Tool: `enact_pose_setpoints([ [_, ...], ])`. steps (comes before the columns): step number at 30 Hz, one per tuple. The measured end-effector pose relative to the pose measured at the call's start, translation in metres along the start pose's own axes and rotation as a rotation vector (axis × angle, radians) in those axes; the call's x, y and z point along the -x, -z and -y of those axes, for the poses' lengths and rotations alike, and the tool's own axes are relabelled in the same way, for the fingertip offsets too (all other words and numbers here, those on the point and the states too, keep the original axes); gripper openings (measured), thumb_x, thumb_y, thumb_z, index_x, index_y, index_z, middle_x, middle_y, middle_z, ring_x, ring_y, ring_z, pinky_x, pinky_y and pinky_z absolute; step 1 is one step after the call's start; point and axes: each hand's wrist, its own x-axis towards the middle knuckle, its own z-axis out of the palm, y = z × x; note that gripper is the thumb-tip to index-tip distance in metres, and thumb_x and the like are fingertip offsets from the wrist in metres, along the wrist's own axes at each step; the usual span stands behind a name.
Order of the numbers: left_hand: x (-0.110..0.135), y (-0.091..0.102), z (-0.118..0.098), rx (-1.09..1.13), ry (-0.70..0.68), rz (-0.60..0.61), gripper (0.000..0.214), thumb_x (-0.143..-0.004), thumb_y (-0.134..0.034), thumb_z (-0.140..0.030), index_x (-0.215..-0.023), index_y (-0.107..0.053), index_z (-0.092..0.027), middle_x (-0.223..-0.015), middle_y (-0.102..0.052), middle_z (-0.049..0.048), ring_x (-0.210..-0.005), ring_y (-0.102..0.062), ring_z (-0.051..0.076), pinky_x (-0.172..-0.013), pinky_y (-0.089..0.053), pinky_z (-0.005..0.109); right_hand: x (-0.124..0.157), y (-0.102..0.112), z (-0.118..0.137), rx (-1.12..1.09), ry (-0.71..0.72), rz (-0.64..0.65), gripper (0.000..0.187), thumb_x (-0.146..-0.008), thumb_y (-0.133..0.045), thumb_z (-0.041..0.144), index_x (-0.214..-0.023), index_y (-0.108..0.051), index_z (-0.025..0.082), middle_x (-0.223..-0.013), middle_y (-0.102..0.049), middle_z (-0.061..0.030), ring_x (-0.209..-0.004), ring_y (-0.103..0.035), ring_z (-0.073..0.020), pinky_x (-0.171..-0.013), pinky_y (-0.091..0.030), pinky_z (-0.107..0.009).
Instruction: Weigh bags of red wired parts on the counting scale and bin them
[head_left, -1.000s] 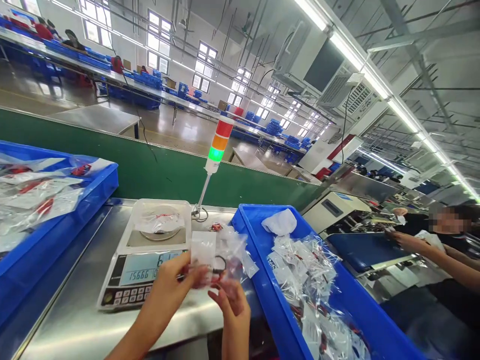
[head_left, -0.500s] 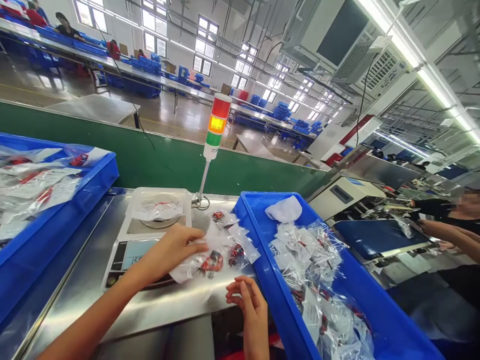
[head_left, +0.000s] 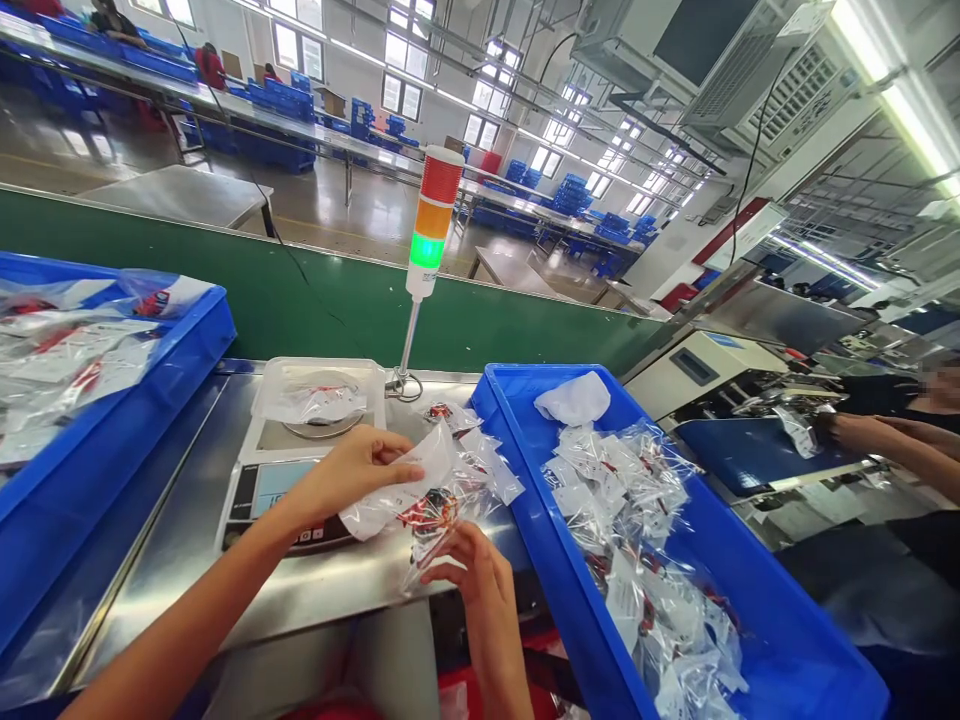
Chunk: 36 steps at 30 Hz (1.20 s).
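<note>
My left hand (head_left: 371, 468) pinches the white top of a clear plastic bag (head_left: 435, 508) with red and dark parts inside. This bag is lifted and tilted over the steel bench, in front of the scale. At its lower clear edge is my right hand (head_left: 480, 575), fingers curved and apart; whether they touch the film I cannot tell. Another bagged item (head_left: 319, 400) lies on the pan of the white digital scale (head_left: 251, 455), whose display is partly covered by my left hand. More filled bags (head_left: 484, 465) lie just behind the held one.
A blue bin (head_left: 551, 590) of bagged items stands on the right, another blue bin (head_left: 184, 345) on the left. Behind the scale rises a signal tower (head_left: 435, 215), lit green. A co-worker's hands (head_left: 862, 435) are at a machine with a blue belt (head_left: 720, 450).
My left hand has lifted the bag off the bench and tilted it. My right hand has moved up and left to the bag's edge. The tower light went from amber to green.
</note>
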Motion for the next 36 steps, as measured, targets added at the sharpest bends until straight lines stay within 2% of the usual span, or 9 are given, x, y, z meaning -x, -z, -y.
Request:
enact_pose_setpoints([
  [5, -0.002, 0.000, -0.001, 0.074, 0.041, 0.122, 0.041, -0.063, -0.083, -0.053, -0.076, -0.076, -0.015, -0.052, -0.051, -0.0029, -0.048, -0.038, 0.009, -0.046, -0.022, 0.020, -0.006, -0.016, 0.018, -0.039, -0.046, -0.023, 0.054, -0.074, -0.082, 0.059, -0.107, -0.077, 0.017, -0.088, -0.079, -0.0083, -0.059, -0.066, -0.0170, -0.050, -0.054, -0.028],
  [8, 0.005, -0.003, 0.002, 0.209, 0.008, -0.091, 0.051, -0.068, -0.078, -0.059, -0.094, -0.076, -0.017, -0.056, -0.057, -0.0018, -0.047, -0.042, 0.010, -0.043, -0.024, 0.020, -0.013, -0.017, 0.024, -0.010, -0.016, -0.067, 0.050, -0.068, -0.086, 0.056, -0.098, -0.079, 0.016, -0.079, -0.078, -0.0069, -0.052, -0.061, -0.0144, -0.046, -0.050, -0.027],
  [10, 0.014, -0.009, 0.006, 0.354, -0.042, -0.276, 0.056, -0.074, -0.072, -0.063, -0.106, -0.073, -0.018, -0.075, -0.070, 0.0041, -0.058, -0.058, 0.015, -0.048, -0.040, 0.021, -0.017, -0.017, 0.028, -0.007, 0.049, -0.155, 0.048, -0.067, -0.087, 0.055, -0.093, -0.079, 0.016, -0.077, -0.078, -0.0065, -0.052, -0.062, -0.0147, -0.047, -0.050, -0.027],
  [12, 0.025, -0.020, 0.009, 0.444, -0.069, -0.344, 0.056, -0.076, -0.072, -0.061, -0.112, -0.070, -0.019, -0.098, -0.075, 0.0093, -0.078, -0.069, 0.022, -0.062, -0.054, 0.027, -0.020, -0.018, 0.031, 0.001, 0.125, -0.273, 0.045, -0.067, -0.087, 0.055, -0.090, -0.079, 0.017, -0.077, -0.079, -0.0061, -0.057, -0.065, -0.0160, -0.049, -0.051, -0.026],
  [14, 0.033, -0.033, 0.012, 0.472, -0.045, -0.271, 0.057, -0.073, -0.077, -0.055, -0.116, -0.068, -0.018, -0.106, -0.075, 0.0120, -0.088, -0.071, 0.026, -0.072, -0.059, 0.032, -0.021, -0.021, 0.035, 0.015, 0.166, -0.354, 0.045, -0.067, -0.086, 0.055, -0.089, -0.078, 0.017, -0.078, -0.079, -0.0062, -0.061, -0.068, -0.0177, -0.053, -0.053, -0.028],
  [18, 0.038, -0.052, 0.011, 0.516, 0.016, -0.138, 0.050, -0.075, -0.079, -0.047, -0.113, -0.070, -0.016, -0.106, -0.076, 0.0132, -0.083, -0.071, 0.024, -0.078, -0.059, 0.035, -0.023, -0.028, 0.037, 0.037, 0.147, -0.357, 0.049, -0.067, -0.085, 0.056, -0.095, -0.078, 0.017, -0.088, -0.081, -0.0084, -0.075, -0.074, -0.0236, -0.068, -0.060, -0.035],
  [23, 0.031, -0.054, 0.010, 0.558, 0.023, -0.210, 0.045, -0.075, -0.081, -0.044, -0.108, -0.073, -0.014, -0.110, -0.075, 0.0137, -0.094, -0.071, 0.026, -0.078, -0.059, 0.033, -0.023, -0.030, 0.036, 0.099, 0.137, -0.291, 0.049, -0.074, -0.081, 0.055, -0.103, -0.077, 0.015, -0.084, -0.080, -0.0081, -0.070, -0.071, -0.0218, -0.063, -0.058, -0.034],
  [29, 0.032, -0.055, 0.013, 0.551, 0.015, -0.256, 0.041, -0.075, -0.079, -0.044, -0.101, -0.073, -0.013, -0.099, -0.075, 0.0105, -0.068, -0.062, 0.016, -0.064, -0.053, 0.028, -0.022, -0.031, 0.036, 0.099, 0.182, -0.278, 0.044, -0.075, -0.081, 0.054, -0.098, -0.077, 0.017, -0.087, -0.080, -0.0076, -0.069, -0.068, -0.0191, -0.059, -0.055, -0.031],
  [36, 0.034, -0.058, 0.010, 0.591, 0.012, -0.246, 0.036, -0.072, -0.082, -0.041, -0.094, -0.071, -0.016, -0.098, -0.074, 0.0085, -0.069, -0.059, 0.015, -0.063, -0.052, 0.028, -0.019, -0.031, 0.037, 0.030, 0.197, -0.284, 0.046, -0.075, -0.081, 0.056, -0.104, -0.076, 0.021, -0.084, -0.077, -0.0053, -0.064, -0.064, -0.0170, -0.055, -0.050, -0.030],
])
